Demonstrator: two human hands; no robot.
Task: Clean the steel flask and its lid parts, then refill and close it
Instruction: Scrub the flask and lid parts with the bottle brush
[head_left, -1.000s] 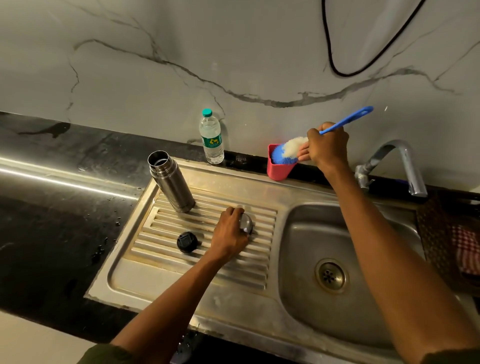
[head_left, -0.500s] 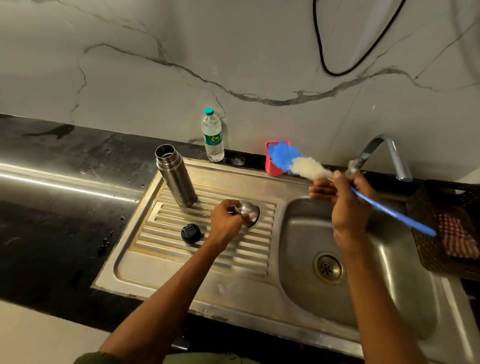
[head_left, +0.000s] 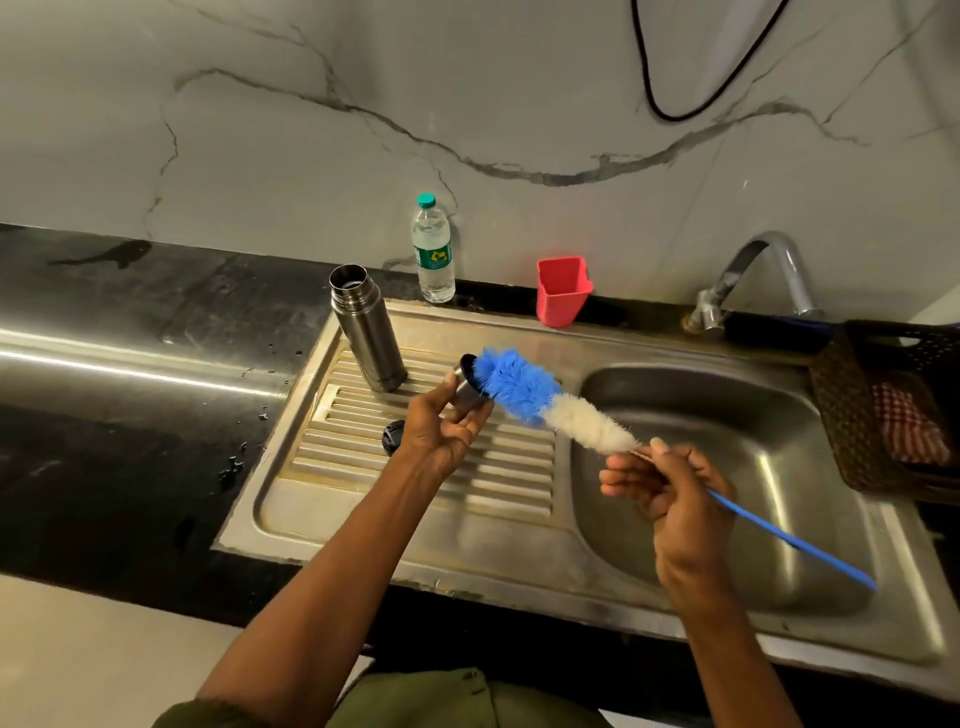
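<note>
Steel flask (head_left: 368, 332): stood upright and uncapped on the ribbed drainboard (head_left: 415, 467), left of the sink basin (head_left: 753, 467).

Steel cap (head_left: 466, 391): held above the drainboard, left of the basin, its mouth turned toward the basin. The left hand (head_left: 441, 431) gripped it, fingers (head_left: 480, 418) curled round its wall.

Bottle brush (head_left: 524, 389): blue bristle tip at the mouth of the cap, white bristles behind, thin blue handle (head_left: 795, 540) running out over the basin. The right hand (head_left: 670, 493) held it just behind the white bristles, thumb and fingers pinched on the wire stem above the basin's left rim.

Black stopper (head_left: 393, 434): lay on the drainboard left of the basin, partly hidden behind the left wrist.

Water bottle (head_left: 432, 249): clear plastic, green cap, upright against the marble wall, behind and left of the basin.

Red holder (head_left: 563, 291): stood at the sink's back edge, behind the basin's left side.

Tap (head_left: 753, 280): behind the basin, spout curving right.

Dark woven basket (head_left: 883, 405): right of the basin, holding a red checked cloth (head_left: 909, 426).

Black tabletop (head_left: 130, 364): left of the basin, with scattered water drops.
</note>
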